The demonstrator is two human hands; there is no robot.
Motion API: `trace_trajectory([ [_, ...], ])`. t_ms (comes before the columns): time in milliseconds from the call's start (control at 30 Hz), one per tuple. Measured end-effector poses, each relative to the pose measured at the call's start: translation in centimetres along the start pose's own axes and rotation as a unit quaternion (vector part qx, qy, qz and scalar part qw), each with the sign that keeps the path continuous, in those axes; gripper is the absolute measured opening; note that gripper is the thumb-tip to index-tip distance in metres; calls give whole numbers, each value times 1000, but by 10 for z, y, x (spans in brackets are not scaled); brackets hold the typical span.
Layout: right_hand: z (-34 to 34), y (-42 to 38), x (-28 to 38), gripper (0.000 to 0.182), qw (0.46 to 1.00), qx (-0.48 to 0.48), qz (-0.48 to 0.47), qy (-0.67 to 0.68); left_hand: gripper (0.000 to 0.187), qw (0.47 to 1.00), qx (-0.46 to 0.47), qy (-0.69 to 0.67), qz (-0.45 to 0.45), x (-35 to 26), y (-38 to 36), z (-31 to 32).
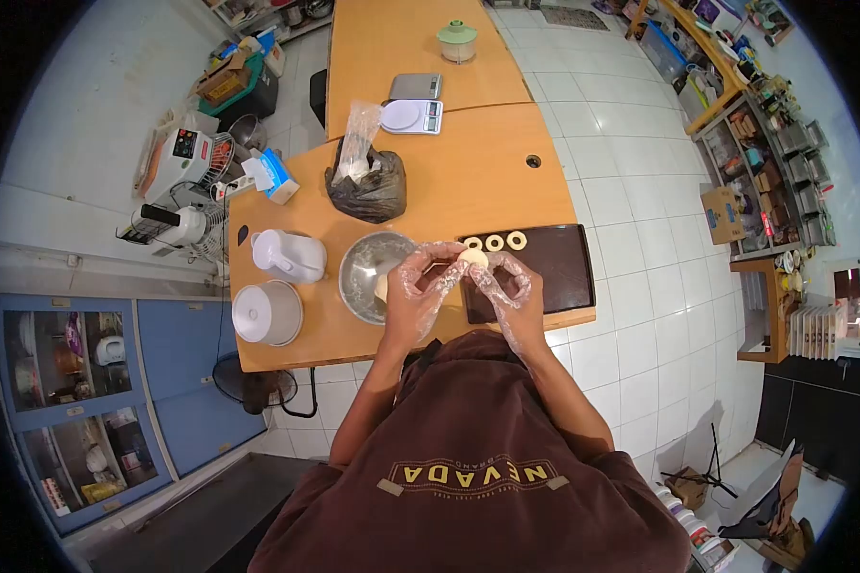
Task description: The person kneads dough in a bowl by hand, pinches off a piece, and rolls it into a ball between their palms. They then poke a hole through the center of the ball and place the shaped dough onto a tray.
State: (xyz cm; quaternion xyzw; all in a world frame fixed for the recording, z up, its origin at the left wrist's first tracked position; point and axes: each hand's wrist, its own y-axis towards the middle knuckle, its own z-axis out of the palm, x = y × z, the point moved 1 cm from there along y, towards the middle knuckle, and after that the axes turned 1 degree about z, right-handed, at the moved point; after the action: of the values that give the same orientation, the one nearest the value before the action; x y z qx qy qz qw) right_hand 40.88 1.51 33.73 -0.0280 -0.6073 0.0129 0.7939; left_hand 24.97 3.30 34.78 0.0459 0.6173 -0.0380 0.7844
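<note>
A small round piece of pale dough is pinched between the fingers of both hands. My left hand, dusted with flour, holds its left side, above the right edge of a steel bowl with dough in it. My right hand, floury too, grips the right side over a dark tray. Ring-shaped dough pieces lie in a row along the tray's far edge; the leftmost is partly hidden by my fingers.
A white jug and a white round container stand left on the wooden table. Beyond the bowl are a black plastic bag, a blue box, two scales and a green-lidded jar.
</note>
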Motion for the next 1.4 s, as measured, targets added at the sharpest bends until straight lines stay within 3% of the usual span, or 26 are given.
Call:
trace_trajectory([
  [100, -14, 0, 4, 16, 999, 2, -26, -36, 26, 989, 48, 131, 46, -3, 4, 9],
  [200, -29, 1, -2, 16, 998, -8, -31, -54, 27, 986, 63, 141, 69, 6, 10, 18],
  [433, -44, 8, 2, 16, 1000, -21, 10, 9, 28, 999, 13, 46, -9, 18, 10, 38],
  [733, -51, 22, -2, 16, 999, 19, 3, -37, 26, 988, 53, 142, 23, 14, 27, 35],
  [900, -53, 30, -9, 17, 1000, -4, -5, -14, 27, 996, 22, 83, -11, 28, 27, 40],
  [1000, -58, 33, -7, 16, 998, 34, 48, -28, 27, 998, -15, 60, -4, 29, 30, 41],
  [1100, -67, 42, -15, 16, 990, 93, 32, -105, 24, 998, -19, 57, -15, 29, 36, 38],
  [1300, -59, 44, -5, 17, 999, 16, 4, -35, 24, 997, 21, 72, -34, 25, 39, 40],
  [1400, -59, 40, -7, 19, 998, 34, 42, -42, 25, 997, 9, 81, -14, 27, 38, 38],
])
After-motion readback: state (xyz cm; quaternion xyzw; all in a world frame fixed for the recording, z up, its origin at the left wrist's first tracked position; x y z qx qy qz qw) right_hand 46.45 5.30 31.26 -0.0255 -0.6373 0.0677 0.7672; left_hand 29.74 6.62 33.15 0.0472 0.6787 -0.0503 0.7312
